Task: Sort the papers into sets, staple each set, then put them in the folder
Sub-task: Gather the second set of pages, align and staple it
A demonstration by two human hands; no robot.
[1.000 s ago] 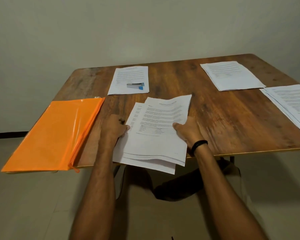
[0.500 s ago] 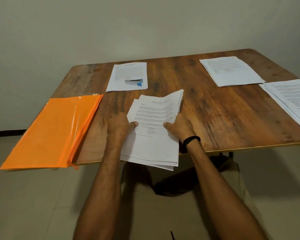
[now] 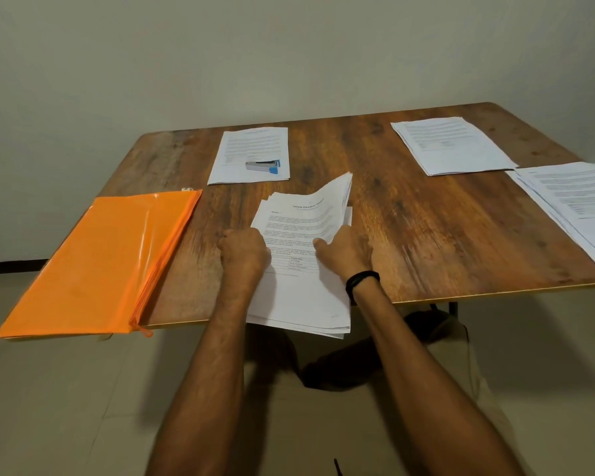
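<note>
While both hands grip it, the paper stack [image 3: 303,293] lies at the near edge of the desk [image 3: 409,235], its near end overhanging. The left hand [image 3: 244,252] curls round the stack's left edge; the right hand [image 3: 344,254] pinches its right edge, thumb on top, and the upper sheets bow upward. Left of the stack lies the orange folder [image 3: 93,262]. Beyond the stack a stapler [image 3: 263,165] rests on a single sheet [image 3: 251,146]. Right of the stack lie a far pile [image 3: 450,146] and a side pile [image 3: 574,204].

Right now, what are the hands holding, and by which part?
Both hold the central stack of papers: the left hand grips its left edge, the right hand its right edge, with the upper sheets lifted there.
</note>
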